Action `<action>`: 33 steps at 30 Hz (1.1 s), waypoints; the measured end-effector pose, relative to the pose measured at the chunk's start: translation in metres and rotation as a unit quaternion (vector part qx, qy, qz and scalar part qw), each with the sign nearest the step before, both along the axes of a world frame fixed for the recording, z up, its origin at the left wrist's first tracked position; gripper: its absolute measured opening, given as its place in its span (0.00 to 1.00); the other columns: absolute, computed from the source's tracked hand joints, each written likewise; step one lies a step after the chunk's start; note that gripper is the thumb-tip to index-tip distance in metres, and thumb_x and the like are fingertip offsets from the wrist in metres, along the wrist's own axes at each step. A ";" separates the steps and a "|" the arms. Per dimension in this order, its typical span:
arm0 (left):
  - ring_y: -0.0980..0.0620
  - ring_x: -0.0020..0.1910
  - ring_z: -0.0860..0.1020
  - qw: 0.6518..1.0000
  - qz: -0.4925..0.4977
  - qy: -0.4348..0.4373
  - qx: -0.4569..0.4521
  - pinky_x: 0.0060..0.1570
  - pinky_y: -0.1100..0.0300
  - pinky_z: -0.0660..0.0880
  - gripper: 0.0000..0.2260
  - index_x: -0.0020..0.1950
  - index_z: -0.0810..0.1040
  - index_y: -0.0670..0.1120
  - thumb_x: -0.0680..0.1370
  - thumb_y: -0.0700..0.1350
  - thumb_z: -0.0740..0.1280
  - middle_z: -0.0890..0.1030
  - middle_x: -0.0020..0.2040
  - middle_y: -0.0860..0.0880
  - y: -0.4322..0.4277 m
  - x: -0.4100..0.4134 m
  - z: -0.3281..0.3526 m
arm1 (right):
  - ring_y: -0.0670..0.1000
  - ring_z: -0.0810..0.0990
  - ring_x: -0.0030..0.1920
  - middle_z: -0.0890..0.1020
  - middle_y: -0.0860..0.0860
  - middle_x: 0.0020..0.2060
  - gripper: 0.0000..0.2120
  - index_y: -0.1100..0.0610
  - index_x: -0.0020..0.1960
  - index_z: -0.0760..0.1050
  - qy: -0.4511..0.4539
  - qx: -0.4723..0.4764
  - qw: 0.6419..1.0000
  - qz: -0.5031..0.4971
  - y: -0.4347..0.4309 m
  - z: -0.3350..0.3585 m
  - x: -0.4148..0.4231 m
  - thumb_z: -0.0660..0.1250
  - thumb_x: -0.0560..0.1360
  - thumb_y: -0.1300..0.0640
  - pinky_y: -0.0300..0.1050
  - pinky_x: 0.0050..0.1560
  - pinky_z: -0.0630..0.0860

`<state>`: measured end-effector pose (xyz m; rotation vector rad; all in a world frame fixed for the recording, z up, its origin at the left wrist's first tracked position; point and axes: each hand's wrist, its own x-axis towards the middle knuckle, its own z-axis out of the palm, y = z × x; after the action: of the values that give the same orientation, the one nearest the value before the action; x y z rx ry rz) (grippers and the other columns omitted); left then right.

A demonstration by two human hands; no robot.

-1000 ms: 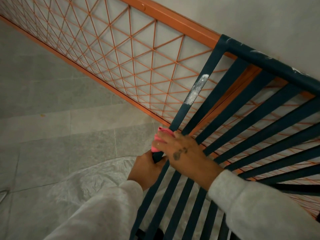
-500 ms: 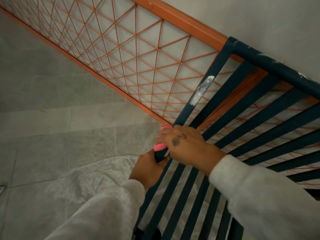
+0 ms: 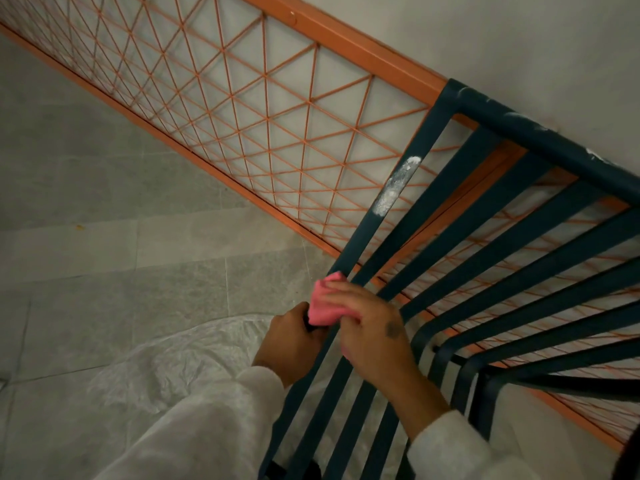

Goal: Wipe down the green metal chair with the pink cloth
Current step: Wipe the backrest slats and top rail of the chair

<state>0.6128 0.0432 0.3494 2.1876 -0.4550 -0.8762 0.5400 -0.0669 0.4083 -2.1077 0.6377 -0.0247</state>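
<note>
The green metal chair (image 3: 491,233) fills the right half of the view, its dark slats running from the top rail down toward me. A white smear (image 3: 394,188) marks the leftmost slat. The pink cloth (image 3: 320,308) is wrapped around that slat, lower down. My right hand (image 3: 374,336) presses the cloth against the slat from the right. Just below the cloth, my left hand (image 3: 291,344) grips the same slat from the left.
An orange metal lattice panel (image 3: 242,109) leans along the pale wall behind the chair. Crumpled clear plastic sheeting (image 3: 180,362) lies on the grey tiled floor (image 3: 86,202) under the chair's left side.
The view has tilted, so more of the chair's seat bend shows at the lower right. More of the pink cloth shows above my right hand. Both hands stay at the same slat.
</note>
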 end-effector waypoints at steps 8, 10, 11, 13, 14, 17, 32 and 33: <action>0.54 0.34 0.78 0.999 0.027 0.041 -0.010 0.36 0.63 0.74 0.09 0.50 0.76 0.49 0.78 0.54 0.65 0.80 0.37 0.50 0.000 -0.001 0.000 | 0.47 0.77 0.60 0.77 0.37 0.61 0.25 0.35 0.62 0.76 -0.076 0.300 0.888 -0.339 -0.034 0.027 0.037 0.61 0.78 0.64 0.57 0.63 0.74; 0.55 0.33 0.78 0.999 0.028 0.038 -0.006 0.35 0.64 0.73 0.08 0.49 0.76 0.50 0.78 0.54 0.66 0.79 0.36 0.51 0.000 -0.002 -0.002 | 0.46 0.75 0.59 0.75 0.36 0.59 0.25 0.34 0.64 0.74 -0.067 0.283 0.895 -0.337 -0.022 0.023 0.039 0.62 0.78 0.63 0.54 0.63 0.73; 0.55 0.33 0.78 0.999 0.028 0.037 -0.005 0.34 0.65 0.72 0.08 0.47 0.76 0.50 0.78 0.53 0.66 0.79 0.36 0.51 0.000 -0.002 -0.002 | 0.44 0.74 0.57 0.74 0.35 0.57 0.24 0.34 0.64 0.74 -0.058 0.272 0.897 -0.344 -0.013 0.018 0.035 0.62 0.79 0.61 0.53 0.62 0.73; 0.53 0.34 0.79 0.999 0.026 0.041 -0.008 0.35 0.64 0.74 0.07 0.46 0.76 0.48 0.78 0.51 0.66 0.81 0.36 0.50 0.000 -0.001 -0.002 | 0.45 0.75 0.56 0.75 0.34 0.53 0.22 0.29 0.56 0.75 -0.027 0.269 0.898 -0.346 0.009 0.010 0.024 0.62 0.79 0.59 0.54 0.62 0.74; 0.53 0.35 0.80 0.998 0.027 0.048 -0.013 0.36 0.63 0.76 0.07 0.45 0.77 0.48 0.78 0.51 0.66 0.82 0.37 0.49 0.000 -0.001 -0.002 | 0.48 0.77 0.56 0.76 0.35 0.51 0.23 0.26 0.50 0.75 -0.010 0.281 0.894 -0.348 0.019 0.005 0.018 0.63 0.79 0.58 0.56 0.60 0.77; 0.52 0.36 0.81 0.997 0.034 0.061 -0.028 0.39 0.60 0.78 0.07 0.46 0.78 0.48 0.78 0.51 0.67 0.82 0.37 0.48 0.000 -0.001 0.000 | 0.53 0.82 0.52 0.81 0.42 0.49 0.26 0.25 0.37 0.77 0.019 0.318 0.873 -0.370 0.029 0.000 0.010 0.64 0.79 0.57 0.57 0.54 0.81; 0.52 0.32 0.77 0.998 0.016 0.067 -0.004 0.37 0.57 0.77 0.07 0.46 0.75 0.47 0.78 0.49 0.67 0.82 0.37 0.44 0.000 -0.001 0.008 | 0.49 0.77 0.52 0.79 0.45 0.53 0.08 0.43 0.52 0.78 0.065 0.298 0.901 -0.309 -0.007 0.009 0.011 0.70 0.76 0.54 0.51 0.54 0.77; 0.53 0.32 0.77 0.997 0.004 0.075 0.002 0.36 0.58 0.77 0.06 0.46 0.75 0.48 0.78 0.50 0.66 0.82 0.38 0.45 0.000 0.001 0.011 | 0.50 0.78 0.52 0.80 0.46 0.54 0.07 0.43 0.52 0.78 0.066 0.300 0.898 -0.314 -0.009 0.010 0.007 0.70 0.75 0.54 0.52 0.55 0.78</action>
<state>0.6138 0.0436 0.3603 2.1084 -0.3714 -1.0296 0.5471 -0.0754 0.4184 -1.2551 1.2149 -0.0399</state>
